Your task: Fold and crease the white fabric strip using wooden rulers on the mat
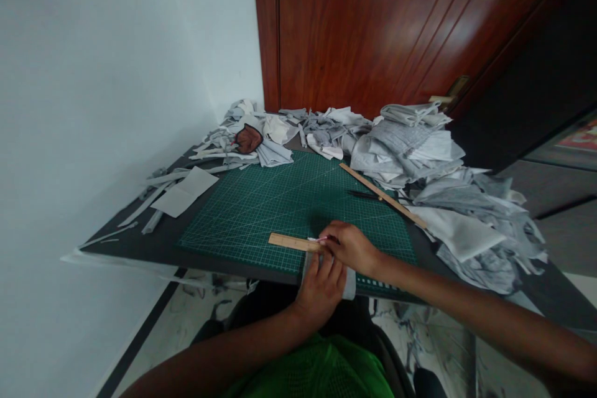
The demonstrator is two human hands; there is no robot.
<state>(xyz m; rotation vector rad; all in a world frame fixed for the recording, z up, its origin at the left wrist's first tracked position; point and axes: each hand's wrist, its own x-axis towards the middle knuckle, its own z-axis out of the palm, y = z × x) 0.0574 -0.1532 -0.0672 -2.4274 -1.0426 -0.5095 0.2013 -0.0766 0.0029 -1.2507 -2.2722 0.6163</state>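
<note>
Wooden ruler [290,242] lies across grey cloth [349,286]; left hand [321,289], fingers flat, should press both evenly while right hand [351,245], pinched on pink tool [322,239], hugs edge.

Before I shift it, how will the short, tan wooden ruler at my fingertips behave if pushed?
The short, tan wooden ruler looks thin, so probably light; its straight edges suggest it's fairly stiff. Lying flat, it seems unlikely to roll.
</note>
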